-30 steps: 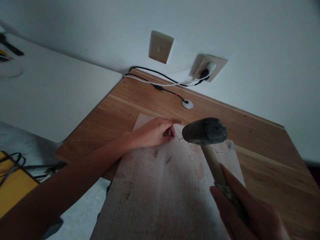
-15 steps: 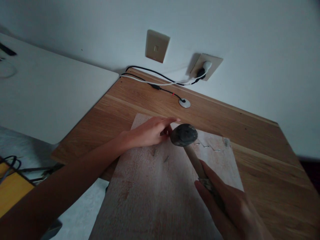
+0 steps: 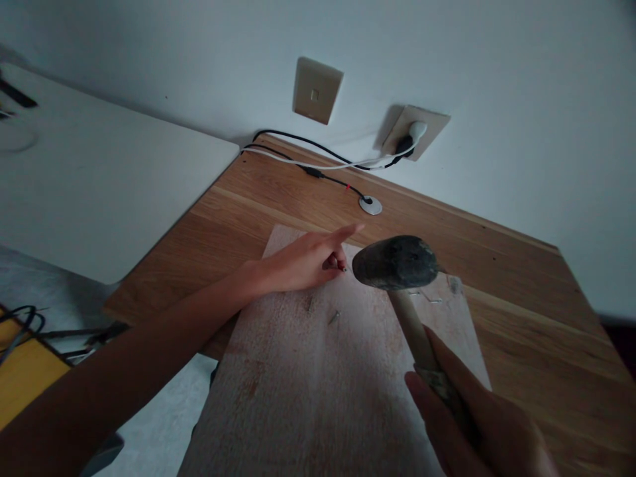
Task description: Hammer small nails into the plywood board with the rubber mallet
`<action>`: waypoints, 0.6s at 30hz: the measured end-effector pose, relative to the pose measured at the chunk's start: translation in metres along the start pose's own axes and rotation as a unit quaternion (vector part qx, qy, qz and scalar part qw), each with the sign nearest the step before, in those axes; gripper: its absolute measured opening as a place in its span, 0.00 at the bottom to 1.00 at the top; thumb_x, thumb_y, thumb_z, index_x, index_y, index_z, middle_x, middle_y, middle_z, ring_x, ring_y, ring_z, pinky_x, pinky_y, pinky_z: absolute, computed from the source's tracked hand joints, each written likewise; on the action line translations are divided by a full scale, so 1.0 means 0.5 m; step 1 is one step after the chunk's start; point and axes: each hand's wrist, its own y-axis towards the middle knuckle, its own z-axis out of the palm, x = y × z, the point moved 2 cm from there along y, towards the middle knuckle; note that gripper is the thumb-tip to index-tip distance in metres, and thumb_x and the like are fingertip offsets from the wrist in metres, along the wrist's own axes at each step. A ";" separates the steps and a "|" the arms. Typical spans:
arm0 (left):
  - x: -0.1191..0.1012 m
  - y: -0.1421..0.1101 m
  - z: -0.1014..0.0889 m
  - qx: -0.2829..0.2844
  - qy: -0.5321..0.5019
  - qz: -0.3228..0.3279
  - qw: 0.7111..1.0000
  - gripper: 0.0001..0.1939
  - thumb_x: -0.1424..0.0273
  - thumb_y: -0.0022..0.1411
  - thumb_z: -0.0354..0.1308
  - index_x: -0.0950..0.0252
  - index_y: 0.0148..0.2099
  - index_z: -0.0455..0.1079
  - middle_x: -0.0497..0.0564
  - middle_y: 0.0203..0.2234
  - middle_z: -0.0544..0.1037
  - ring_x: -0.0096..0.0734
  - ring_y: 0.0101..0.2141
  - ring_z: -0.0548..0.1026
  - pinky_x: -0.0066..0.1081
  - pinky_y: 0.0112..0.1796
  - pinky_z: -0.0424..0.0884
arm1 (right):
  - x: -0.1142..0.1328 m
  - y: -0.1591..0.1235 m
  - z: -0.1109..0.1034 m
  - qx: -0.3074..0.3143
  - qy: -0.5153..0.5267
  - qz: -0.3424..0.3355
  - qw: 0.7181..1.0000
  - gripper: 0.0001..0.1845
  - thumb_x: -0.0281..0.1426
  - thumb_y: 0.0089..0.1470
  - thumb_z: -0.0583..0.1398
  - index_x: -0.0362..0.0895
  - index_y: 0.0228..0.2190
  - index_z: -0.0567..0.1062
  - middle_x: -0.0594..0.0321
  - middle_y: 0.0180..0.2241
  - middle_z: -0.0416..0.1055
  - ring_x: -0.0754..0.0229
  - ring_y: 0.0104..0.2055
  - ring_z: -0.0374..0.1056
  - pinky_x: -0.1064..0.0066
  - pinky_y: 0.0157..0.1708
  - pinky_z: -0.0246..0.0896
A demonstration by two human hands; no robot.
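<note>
My right hand (image 3: 472, 411) is wrapped round the wooden handle of a mallet with a dark, worn head (image 3: 395, 262). That head hangs above the board, to the right of my left hand (image 3: 313, 262). My left hand rests on the far part of a whitish, worn board (image 3: 298, 391). Its thumb and a finger pinch a small nail (image 3: 344, 269), of which only the tip shows; the index finger points out to the right. Another nail (image 3: 334, 317) sticks up at a slant nearer to me. Bent nails (image 3: 435, 301) stand at the right, partly behind the mallet.
The board lies on a wooden desk (image 3: 536, 318). Black and white cables (image 3: 313, 171) run along its back edge to a wall socket (image 3: 417, 132). At the left stands a white table (image 3: 114, 192), with a yellow thing (image 3: 24, 371) below it.
My right hand has moved the mallet to the right, away from my left hand. The nail tip between my left fingers now shows. The left hand has stayed in about the same place.
</note>
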 end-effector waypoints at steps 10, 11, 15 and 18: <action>0.003 -0.001 0.003 0.003 0.022 -0.001 1.000 0.48 0.80 0.68 0.60 0.58 0.81 0.43 0.47 0.40 0.86 0.28 0.37 0.82 0.27 0.41 0.74 | -0.001 0.015 -0.005 0.004 -0.033 -0.026 0.999 0.33 0.46 0.76 0.56 0.33 0.66 0.74 0.55 0.34 0.88 0.56 0.30 0.86 0.75 0.30 0.80; 0.002 -0.002 0.002 0.003 0.025 -0.002 1.000 0.48 0.80 0.68 0.60 0.57 0.81 0.43 0.47 0.40 0.86 0.28 0.37 0.82 0.27 0.42 0.74 | 0.000 0.017 -0.002 0.027 -0.025 -0.047 0.998 0.32 0.44 0.76 0.56 0.32 0.66 0.74 0.54 0.37 0.89 0.57 0.33 0.87 0.76 0.33 0.80; 0.001 -0.003 -0.002 0.004 0.029 0.000 1.000 0.48 0.82 0.67 0.60 0.58 0.81 0.44 0.47 0.40 0.86 0.28 0.37 0.83 0.26 0.41 0.74 | -0.001 0.022 0.009 0.039 -0.005 -0.069 0.997 0.29 0.38 0.77 0.55 0.29 0.65 0.74 0.49 0.44 0.89 0.56 0.42 0.88 0.78 0.39 0.79; 0.002 -0.002 -0.002 0.004 0.027 0.002 1.000 0.49 0.81 0.66 0.61 0.58 0.81 0.43 0.47 0.40 0.86 0.28 0.37 0.83 0.27 0.42 0.75 | -0.001 0.020 0.013 0.024 -0.003 -0.057 0.998 0.29 0.38 0.76 0.57 0.30 0.67 0.73 0.55 0.37 0.89 0.58 0.35 0.87 0.79 0.34 0.79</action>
